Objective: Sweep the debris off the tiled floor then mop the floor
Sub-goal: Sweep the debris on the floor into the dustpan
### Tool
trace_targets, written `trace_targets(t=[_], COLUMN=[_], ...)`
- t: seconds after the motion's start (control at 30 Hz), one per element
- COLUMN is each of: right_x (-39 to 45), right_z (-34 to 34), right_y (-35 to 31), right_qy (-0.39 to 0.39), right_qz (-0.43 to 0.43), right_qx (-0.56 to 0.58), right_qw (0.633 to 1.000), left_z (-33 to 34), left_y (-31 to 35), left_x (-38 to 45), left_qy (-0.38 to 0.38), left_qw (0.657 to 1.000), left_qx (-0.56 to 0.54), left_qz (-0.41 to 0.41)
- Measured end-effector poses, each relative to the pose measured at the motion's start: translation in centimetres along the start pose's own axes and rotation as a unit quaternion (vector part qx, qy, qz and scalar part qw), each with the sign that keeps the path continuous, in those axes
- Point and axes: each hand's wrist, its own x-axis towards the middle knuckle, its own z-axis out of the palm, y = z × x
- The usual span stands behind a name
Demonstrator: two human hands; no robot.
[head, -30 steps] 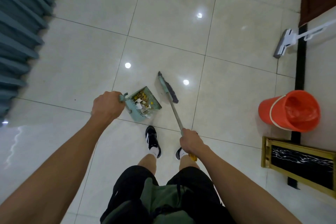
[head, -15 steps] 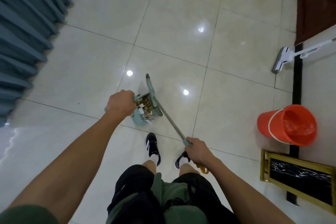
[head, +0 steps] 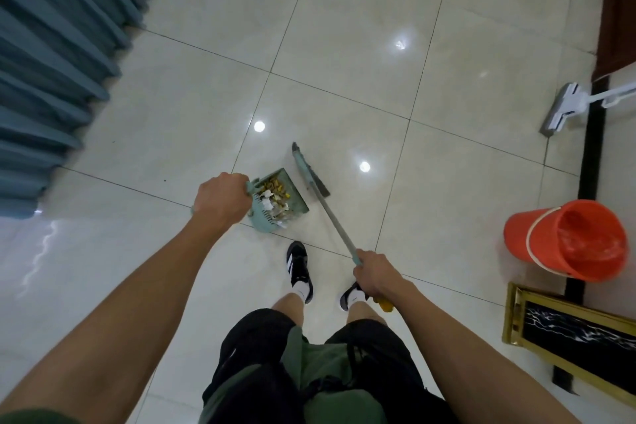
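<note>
My left hand (head: 222,200) grips the handle of a teal dustpan (head: 297,205) on the glossy tiled floor (head: 344,45). Yellow and white debris (head: 273,198) fills the pan. My right hand (head: 373,274) holds the grey shaft of a broom (head: 332,213). Its teal head with dark bristles (head: 309,172) rests on the floor just right of the pan's mouth. A white flat mop (head: 564,107) lies at the right, its handle running out of view.
An orange bucket (head: 530,234) with a clear liner stands at the right. A gold-framed black panel (head: 516,320) lies below it. Teal curtains (head: 51,62) hang along the left. A dark wooden door (head: 619,3) is at the upper right. My feet (head: 299,268) stand behind the pan.
The broom head swung left over the dustpan half a second ago and has since come back to the pan's right side. My view has tilted a little further up the floor.
</note>
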Motion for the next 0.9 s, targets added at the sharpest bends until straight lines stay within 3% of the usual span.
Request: trace_targets(t=[0.2,0.63,0.9], right_x=[-1.8,-5.8,-7.6], right_z=[0.2,-3.3,-5.7], right_y=[0.1,4.7,11.4], right_qy=[-0.01,0.112,0.168], right_qz=[-0.013,0.046,0.13], right_qx=[0.124,0.227,0.387], right_qw=[0.992,0.966,0.897], left_z=[-0.7,-4.6,-6.4], left_y=[0.4,6.9,17.3], left_x=[0.6,1.3,1.5], left_qy=[0.002,0.012,0.03], left_qw=[1.0,0.996,0.983], left_qx=[0.0,0.032,0.072], left_qz=[0.011,0.08,0.165])
